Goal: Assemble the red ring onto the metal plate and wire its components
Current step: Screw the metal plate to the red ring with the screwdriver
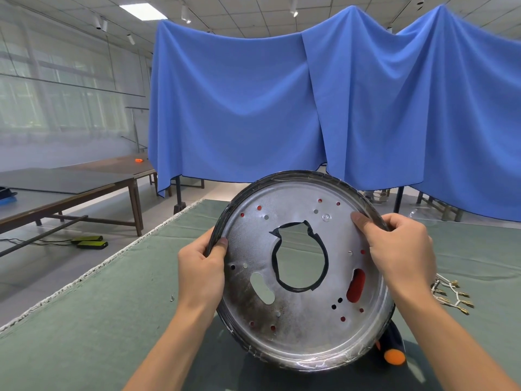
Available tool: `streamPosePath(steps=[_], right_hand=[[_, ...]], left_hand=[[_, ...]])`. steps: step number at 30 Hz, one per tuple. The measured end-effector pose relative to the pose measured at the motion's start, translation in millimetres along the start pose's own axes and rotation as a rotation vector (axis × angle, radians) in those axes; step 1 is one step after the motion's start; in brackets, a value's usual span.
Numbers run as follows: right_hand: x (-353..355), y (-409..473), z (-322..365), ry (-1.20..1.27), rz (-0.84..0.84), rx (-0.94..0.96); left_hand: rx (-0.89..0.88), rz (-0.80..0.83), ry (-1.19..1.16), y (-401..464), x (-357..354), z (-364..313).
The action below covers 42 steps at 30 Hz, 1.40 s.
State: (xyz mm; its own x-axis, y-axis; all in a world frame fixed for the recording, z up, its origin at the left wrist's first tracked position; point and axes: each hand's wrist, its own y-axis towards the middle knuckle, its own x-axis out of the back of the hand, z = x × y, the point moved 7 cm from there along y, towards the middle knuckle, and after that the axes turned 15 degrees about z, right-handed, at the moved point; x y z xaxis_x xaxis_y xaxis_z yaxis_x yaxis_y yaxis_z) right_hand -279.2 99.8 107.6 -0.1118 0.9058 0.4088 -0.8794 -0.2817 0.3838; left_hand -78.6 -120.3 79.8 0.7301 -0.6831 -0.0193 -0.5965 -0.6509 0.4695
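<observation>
Hands grip the metal plate (pixel 298 314) upright above the green table (pixel 84 306), left hand (pixel 201 268) pinching its left rim, right hand (pixel 400 249) the upper right, red ring (pixel 355 286) showing only through holes behind it.

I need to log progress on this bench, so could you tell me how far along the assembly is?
Red shows through the slot and small holes of the metal plate, so the red ring seems to sit behind it already. In hand: the left hand and right hand grip the plate's rim, holding it tilted. Left: the wires lie unconnected on the green mat.
</observation>
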Motion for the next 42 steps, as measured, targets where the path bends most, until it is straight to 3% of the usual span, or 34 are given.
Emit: streamPosePath(steps=[21,42], right_hand=[[-3.8,0.4,1.5,-0.009,0.057,0.004],[-12.4,8.9,-7.0,-0.221,0.201,-0.15]], left_hand=[[-0.029,-0.023,0.079,4.4,3.8,4.0],[0.211,-0.016,0.039,10.3,5.6,27.1]])
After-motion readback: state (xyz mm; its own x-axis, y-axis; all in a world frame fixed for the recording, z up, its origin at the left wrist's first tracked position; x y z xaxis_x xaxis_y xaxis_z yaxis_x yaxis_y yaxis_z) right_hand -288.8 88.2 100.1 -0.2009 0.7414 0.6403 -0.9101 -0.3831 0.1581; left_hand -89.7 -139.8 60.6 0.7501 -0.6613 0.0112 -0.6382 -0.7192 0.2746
